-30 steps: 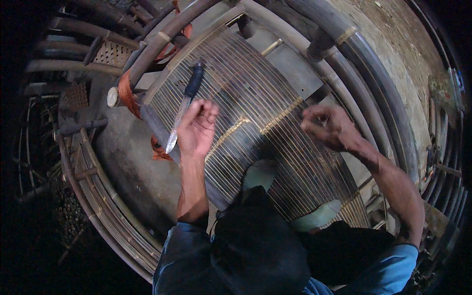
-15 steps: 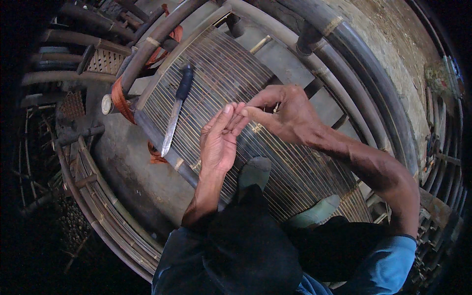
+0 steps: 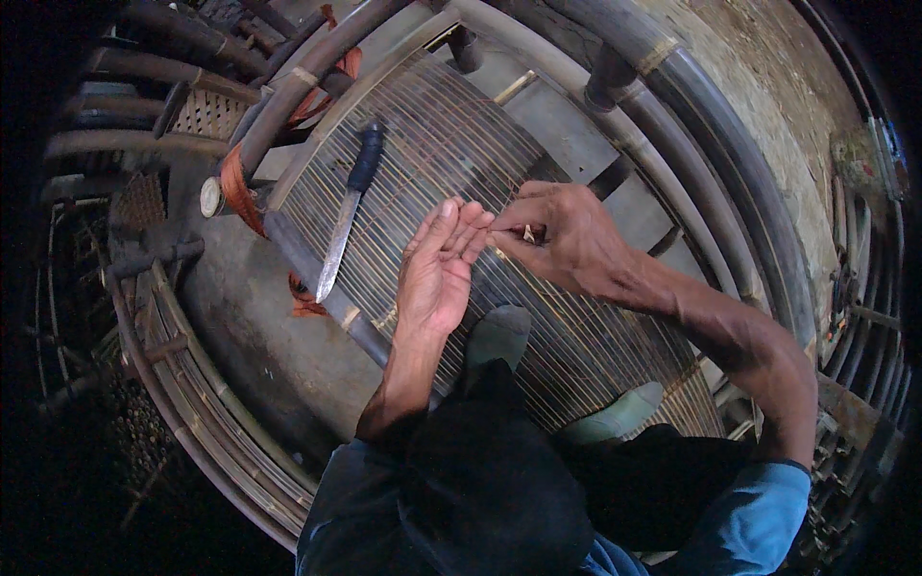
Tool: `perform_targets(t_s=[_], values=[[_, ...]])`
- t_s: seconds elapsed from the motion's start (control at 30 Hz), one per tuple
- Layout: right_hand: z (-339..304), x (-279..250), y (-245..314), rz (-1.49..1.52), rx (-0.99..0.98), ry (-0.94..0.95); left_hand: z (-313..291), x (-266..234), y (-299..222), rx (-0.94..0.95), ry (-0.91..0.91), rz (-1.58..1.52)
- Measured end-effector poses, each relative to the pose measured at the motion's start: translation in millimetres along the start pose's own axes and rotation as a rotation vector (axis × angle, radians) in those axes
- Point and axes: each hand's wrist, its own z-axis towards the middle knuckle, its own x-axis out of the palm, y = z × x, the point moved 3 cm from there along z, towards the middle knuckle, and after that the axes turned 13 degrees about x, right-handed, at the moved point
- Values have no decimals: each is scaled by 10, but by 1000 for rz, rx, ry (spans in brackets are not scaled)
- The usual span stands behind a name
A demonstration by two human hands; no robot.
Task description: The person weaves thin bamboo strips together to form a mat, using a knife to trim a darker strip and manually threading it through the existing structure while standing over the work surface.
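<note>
Holds left hand (image 3: 437, 278) open, palm up, pinching at its fingertips with right hand (image 3: 569, 238), cannot tell around what, above bamboo slats (image 3: 423, 120), right of knife (image 3: 350, 204).

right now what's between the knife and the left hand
In the head view, only bare slats of the slatted surface show between the knife and the left hand.

A workshop, apparently for bamboo pole-and-slat work; a slatted panel (image 3: 423, 134) is lying beneath the left hand (image 3: 437, 274) and right hand (image 3: 557, 230); a dark-handled knife (image 3: 349, 216) is resting across it, left of the grip; pole frames (image 3: 144, 360) are standing farther left; stacked poles (image 3: 872, 331) are lying far right.
</note>
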Motion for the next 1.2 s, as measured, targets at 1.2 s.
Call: perform_targets(t_s=[1.2], values=[[-74,-9,-25,140,119,88,63,63,30,3,-1,15]])
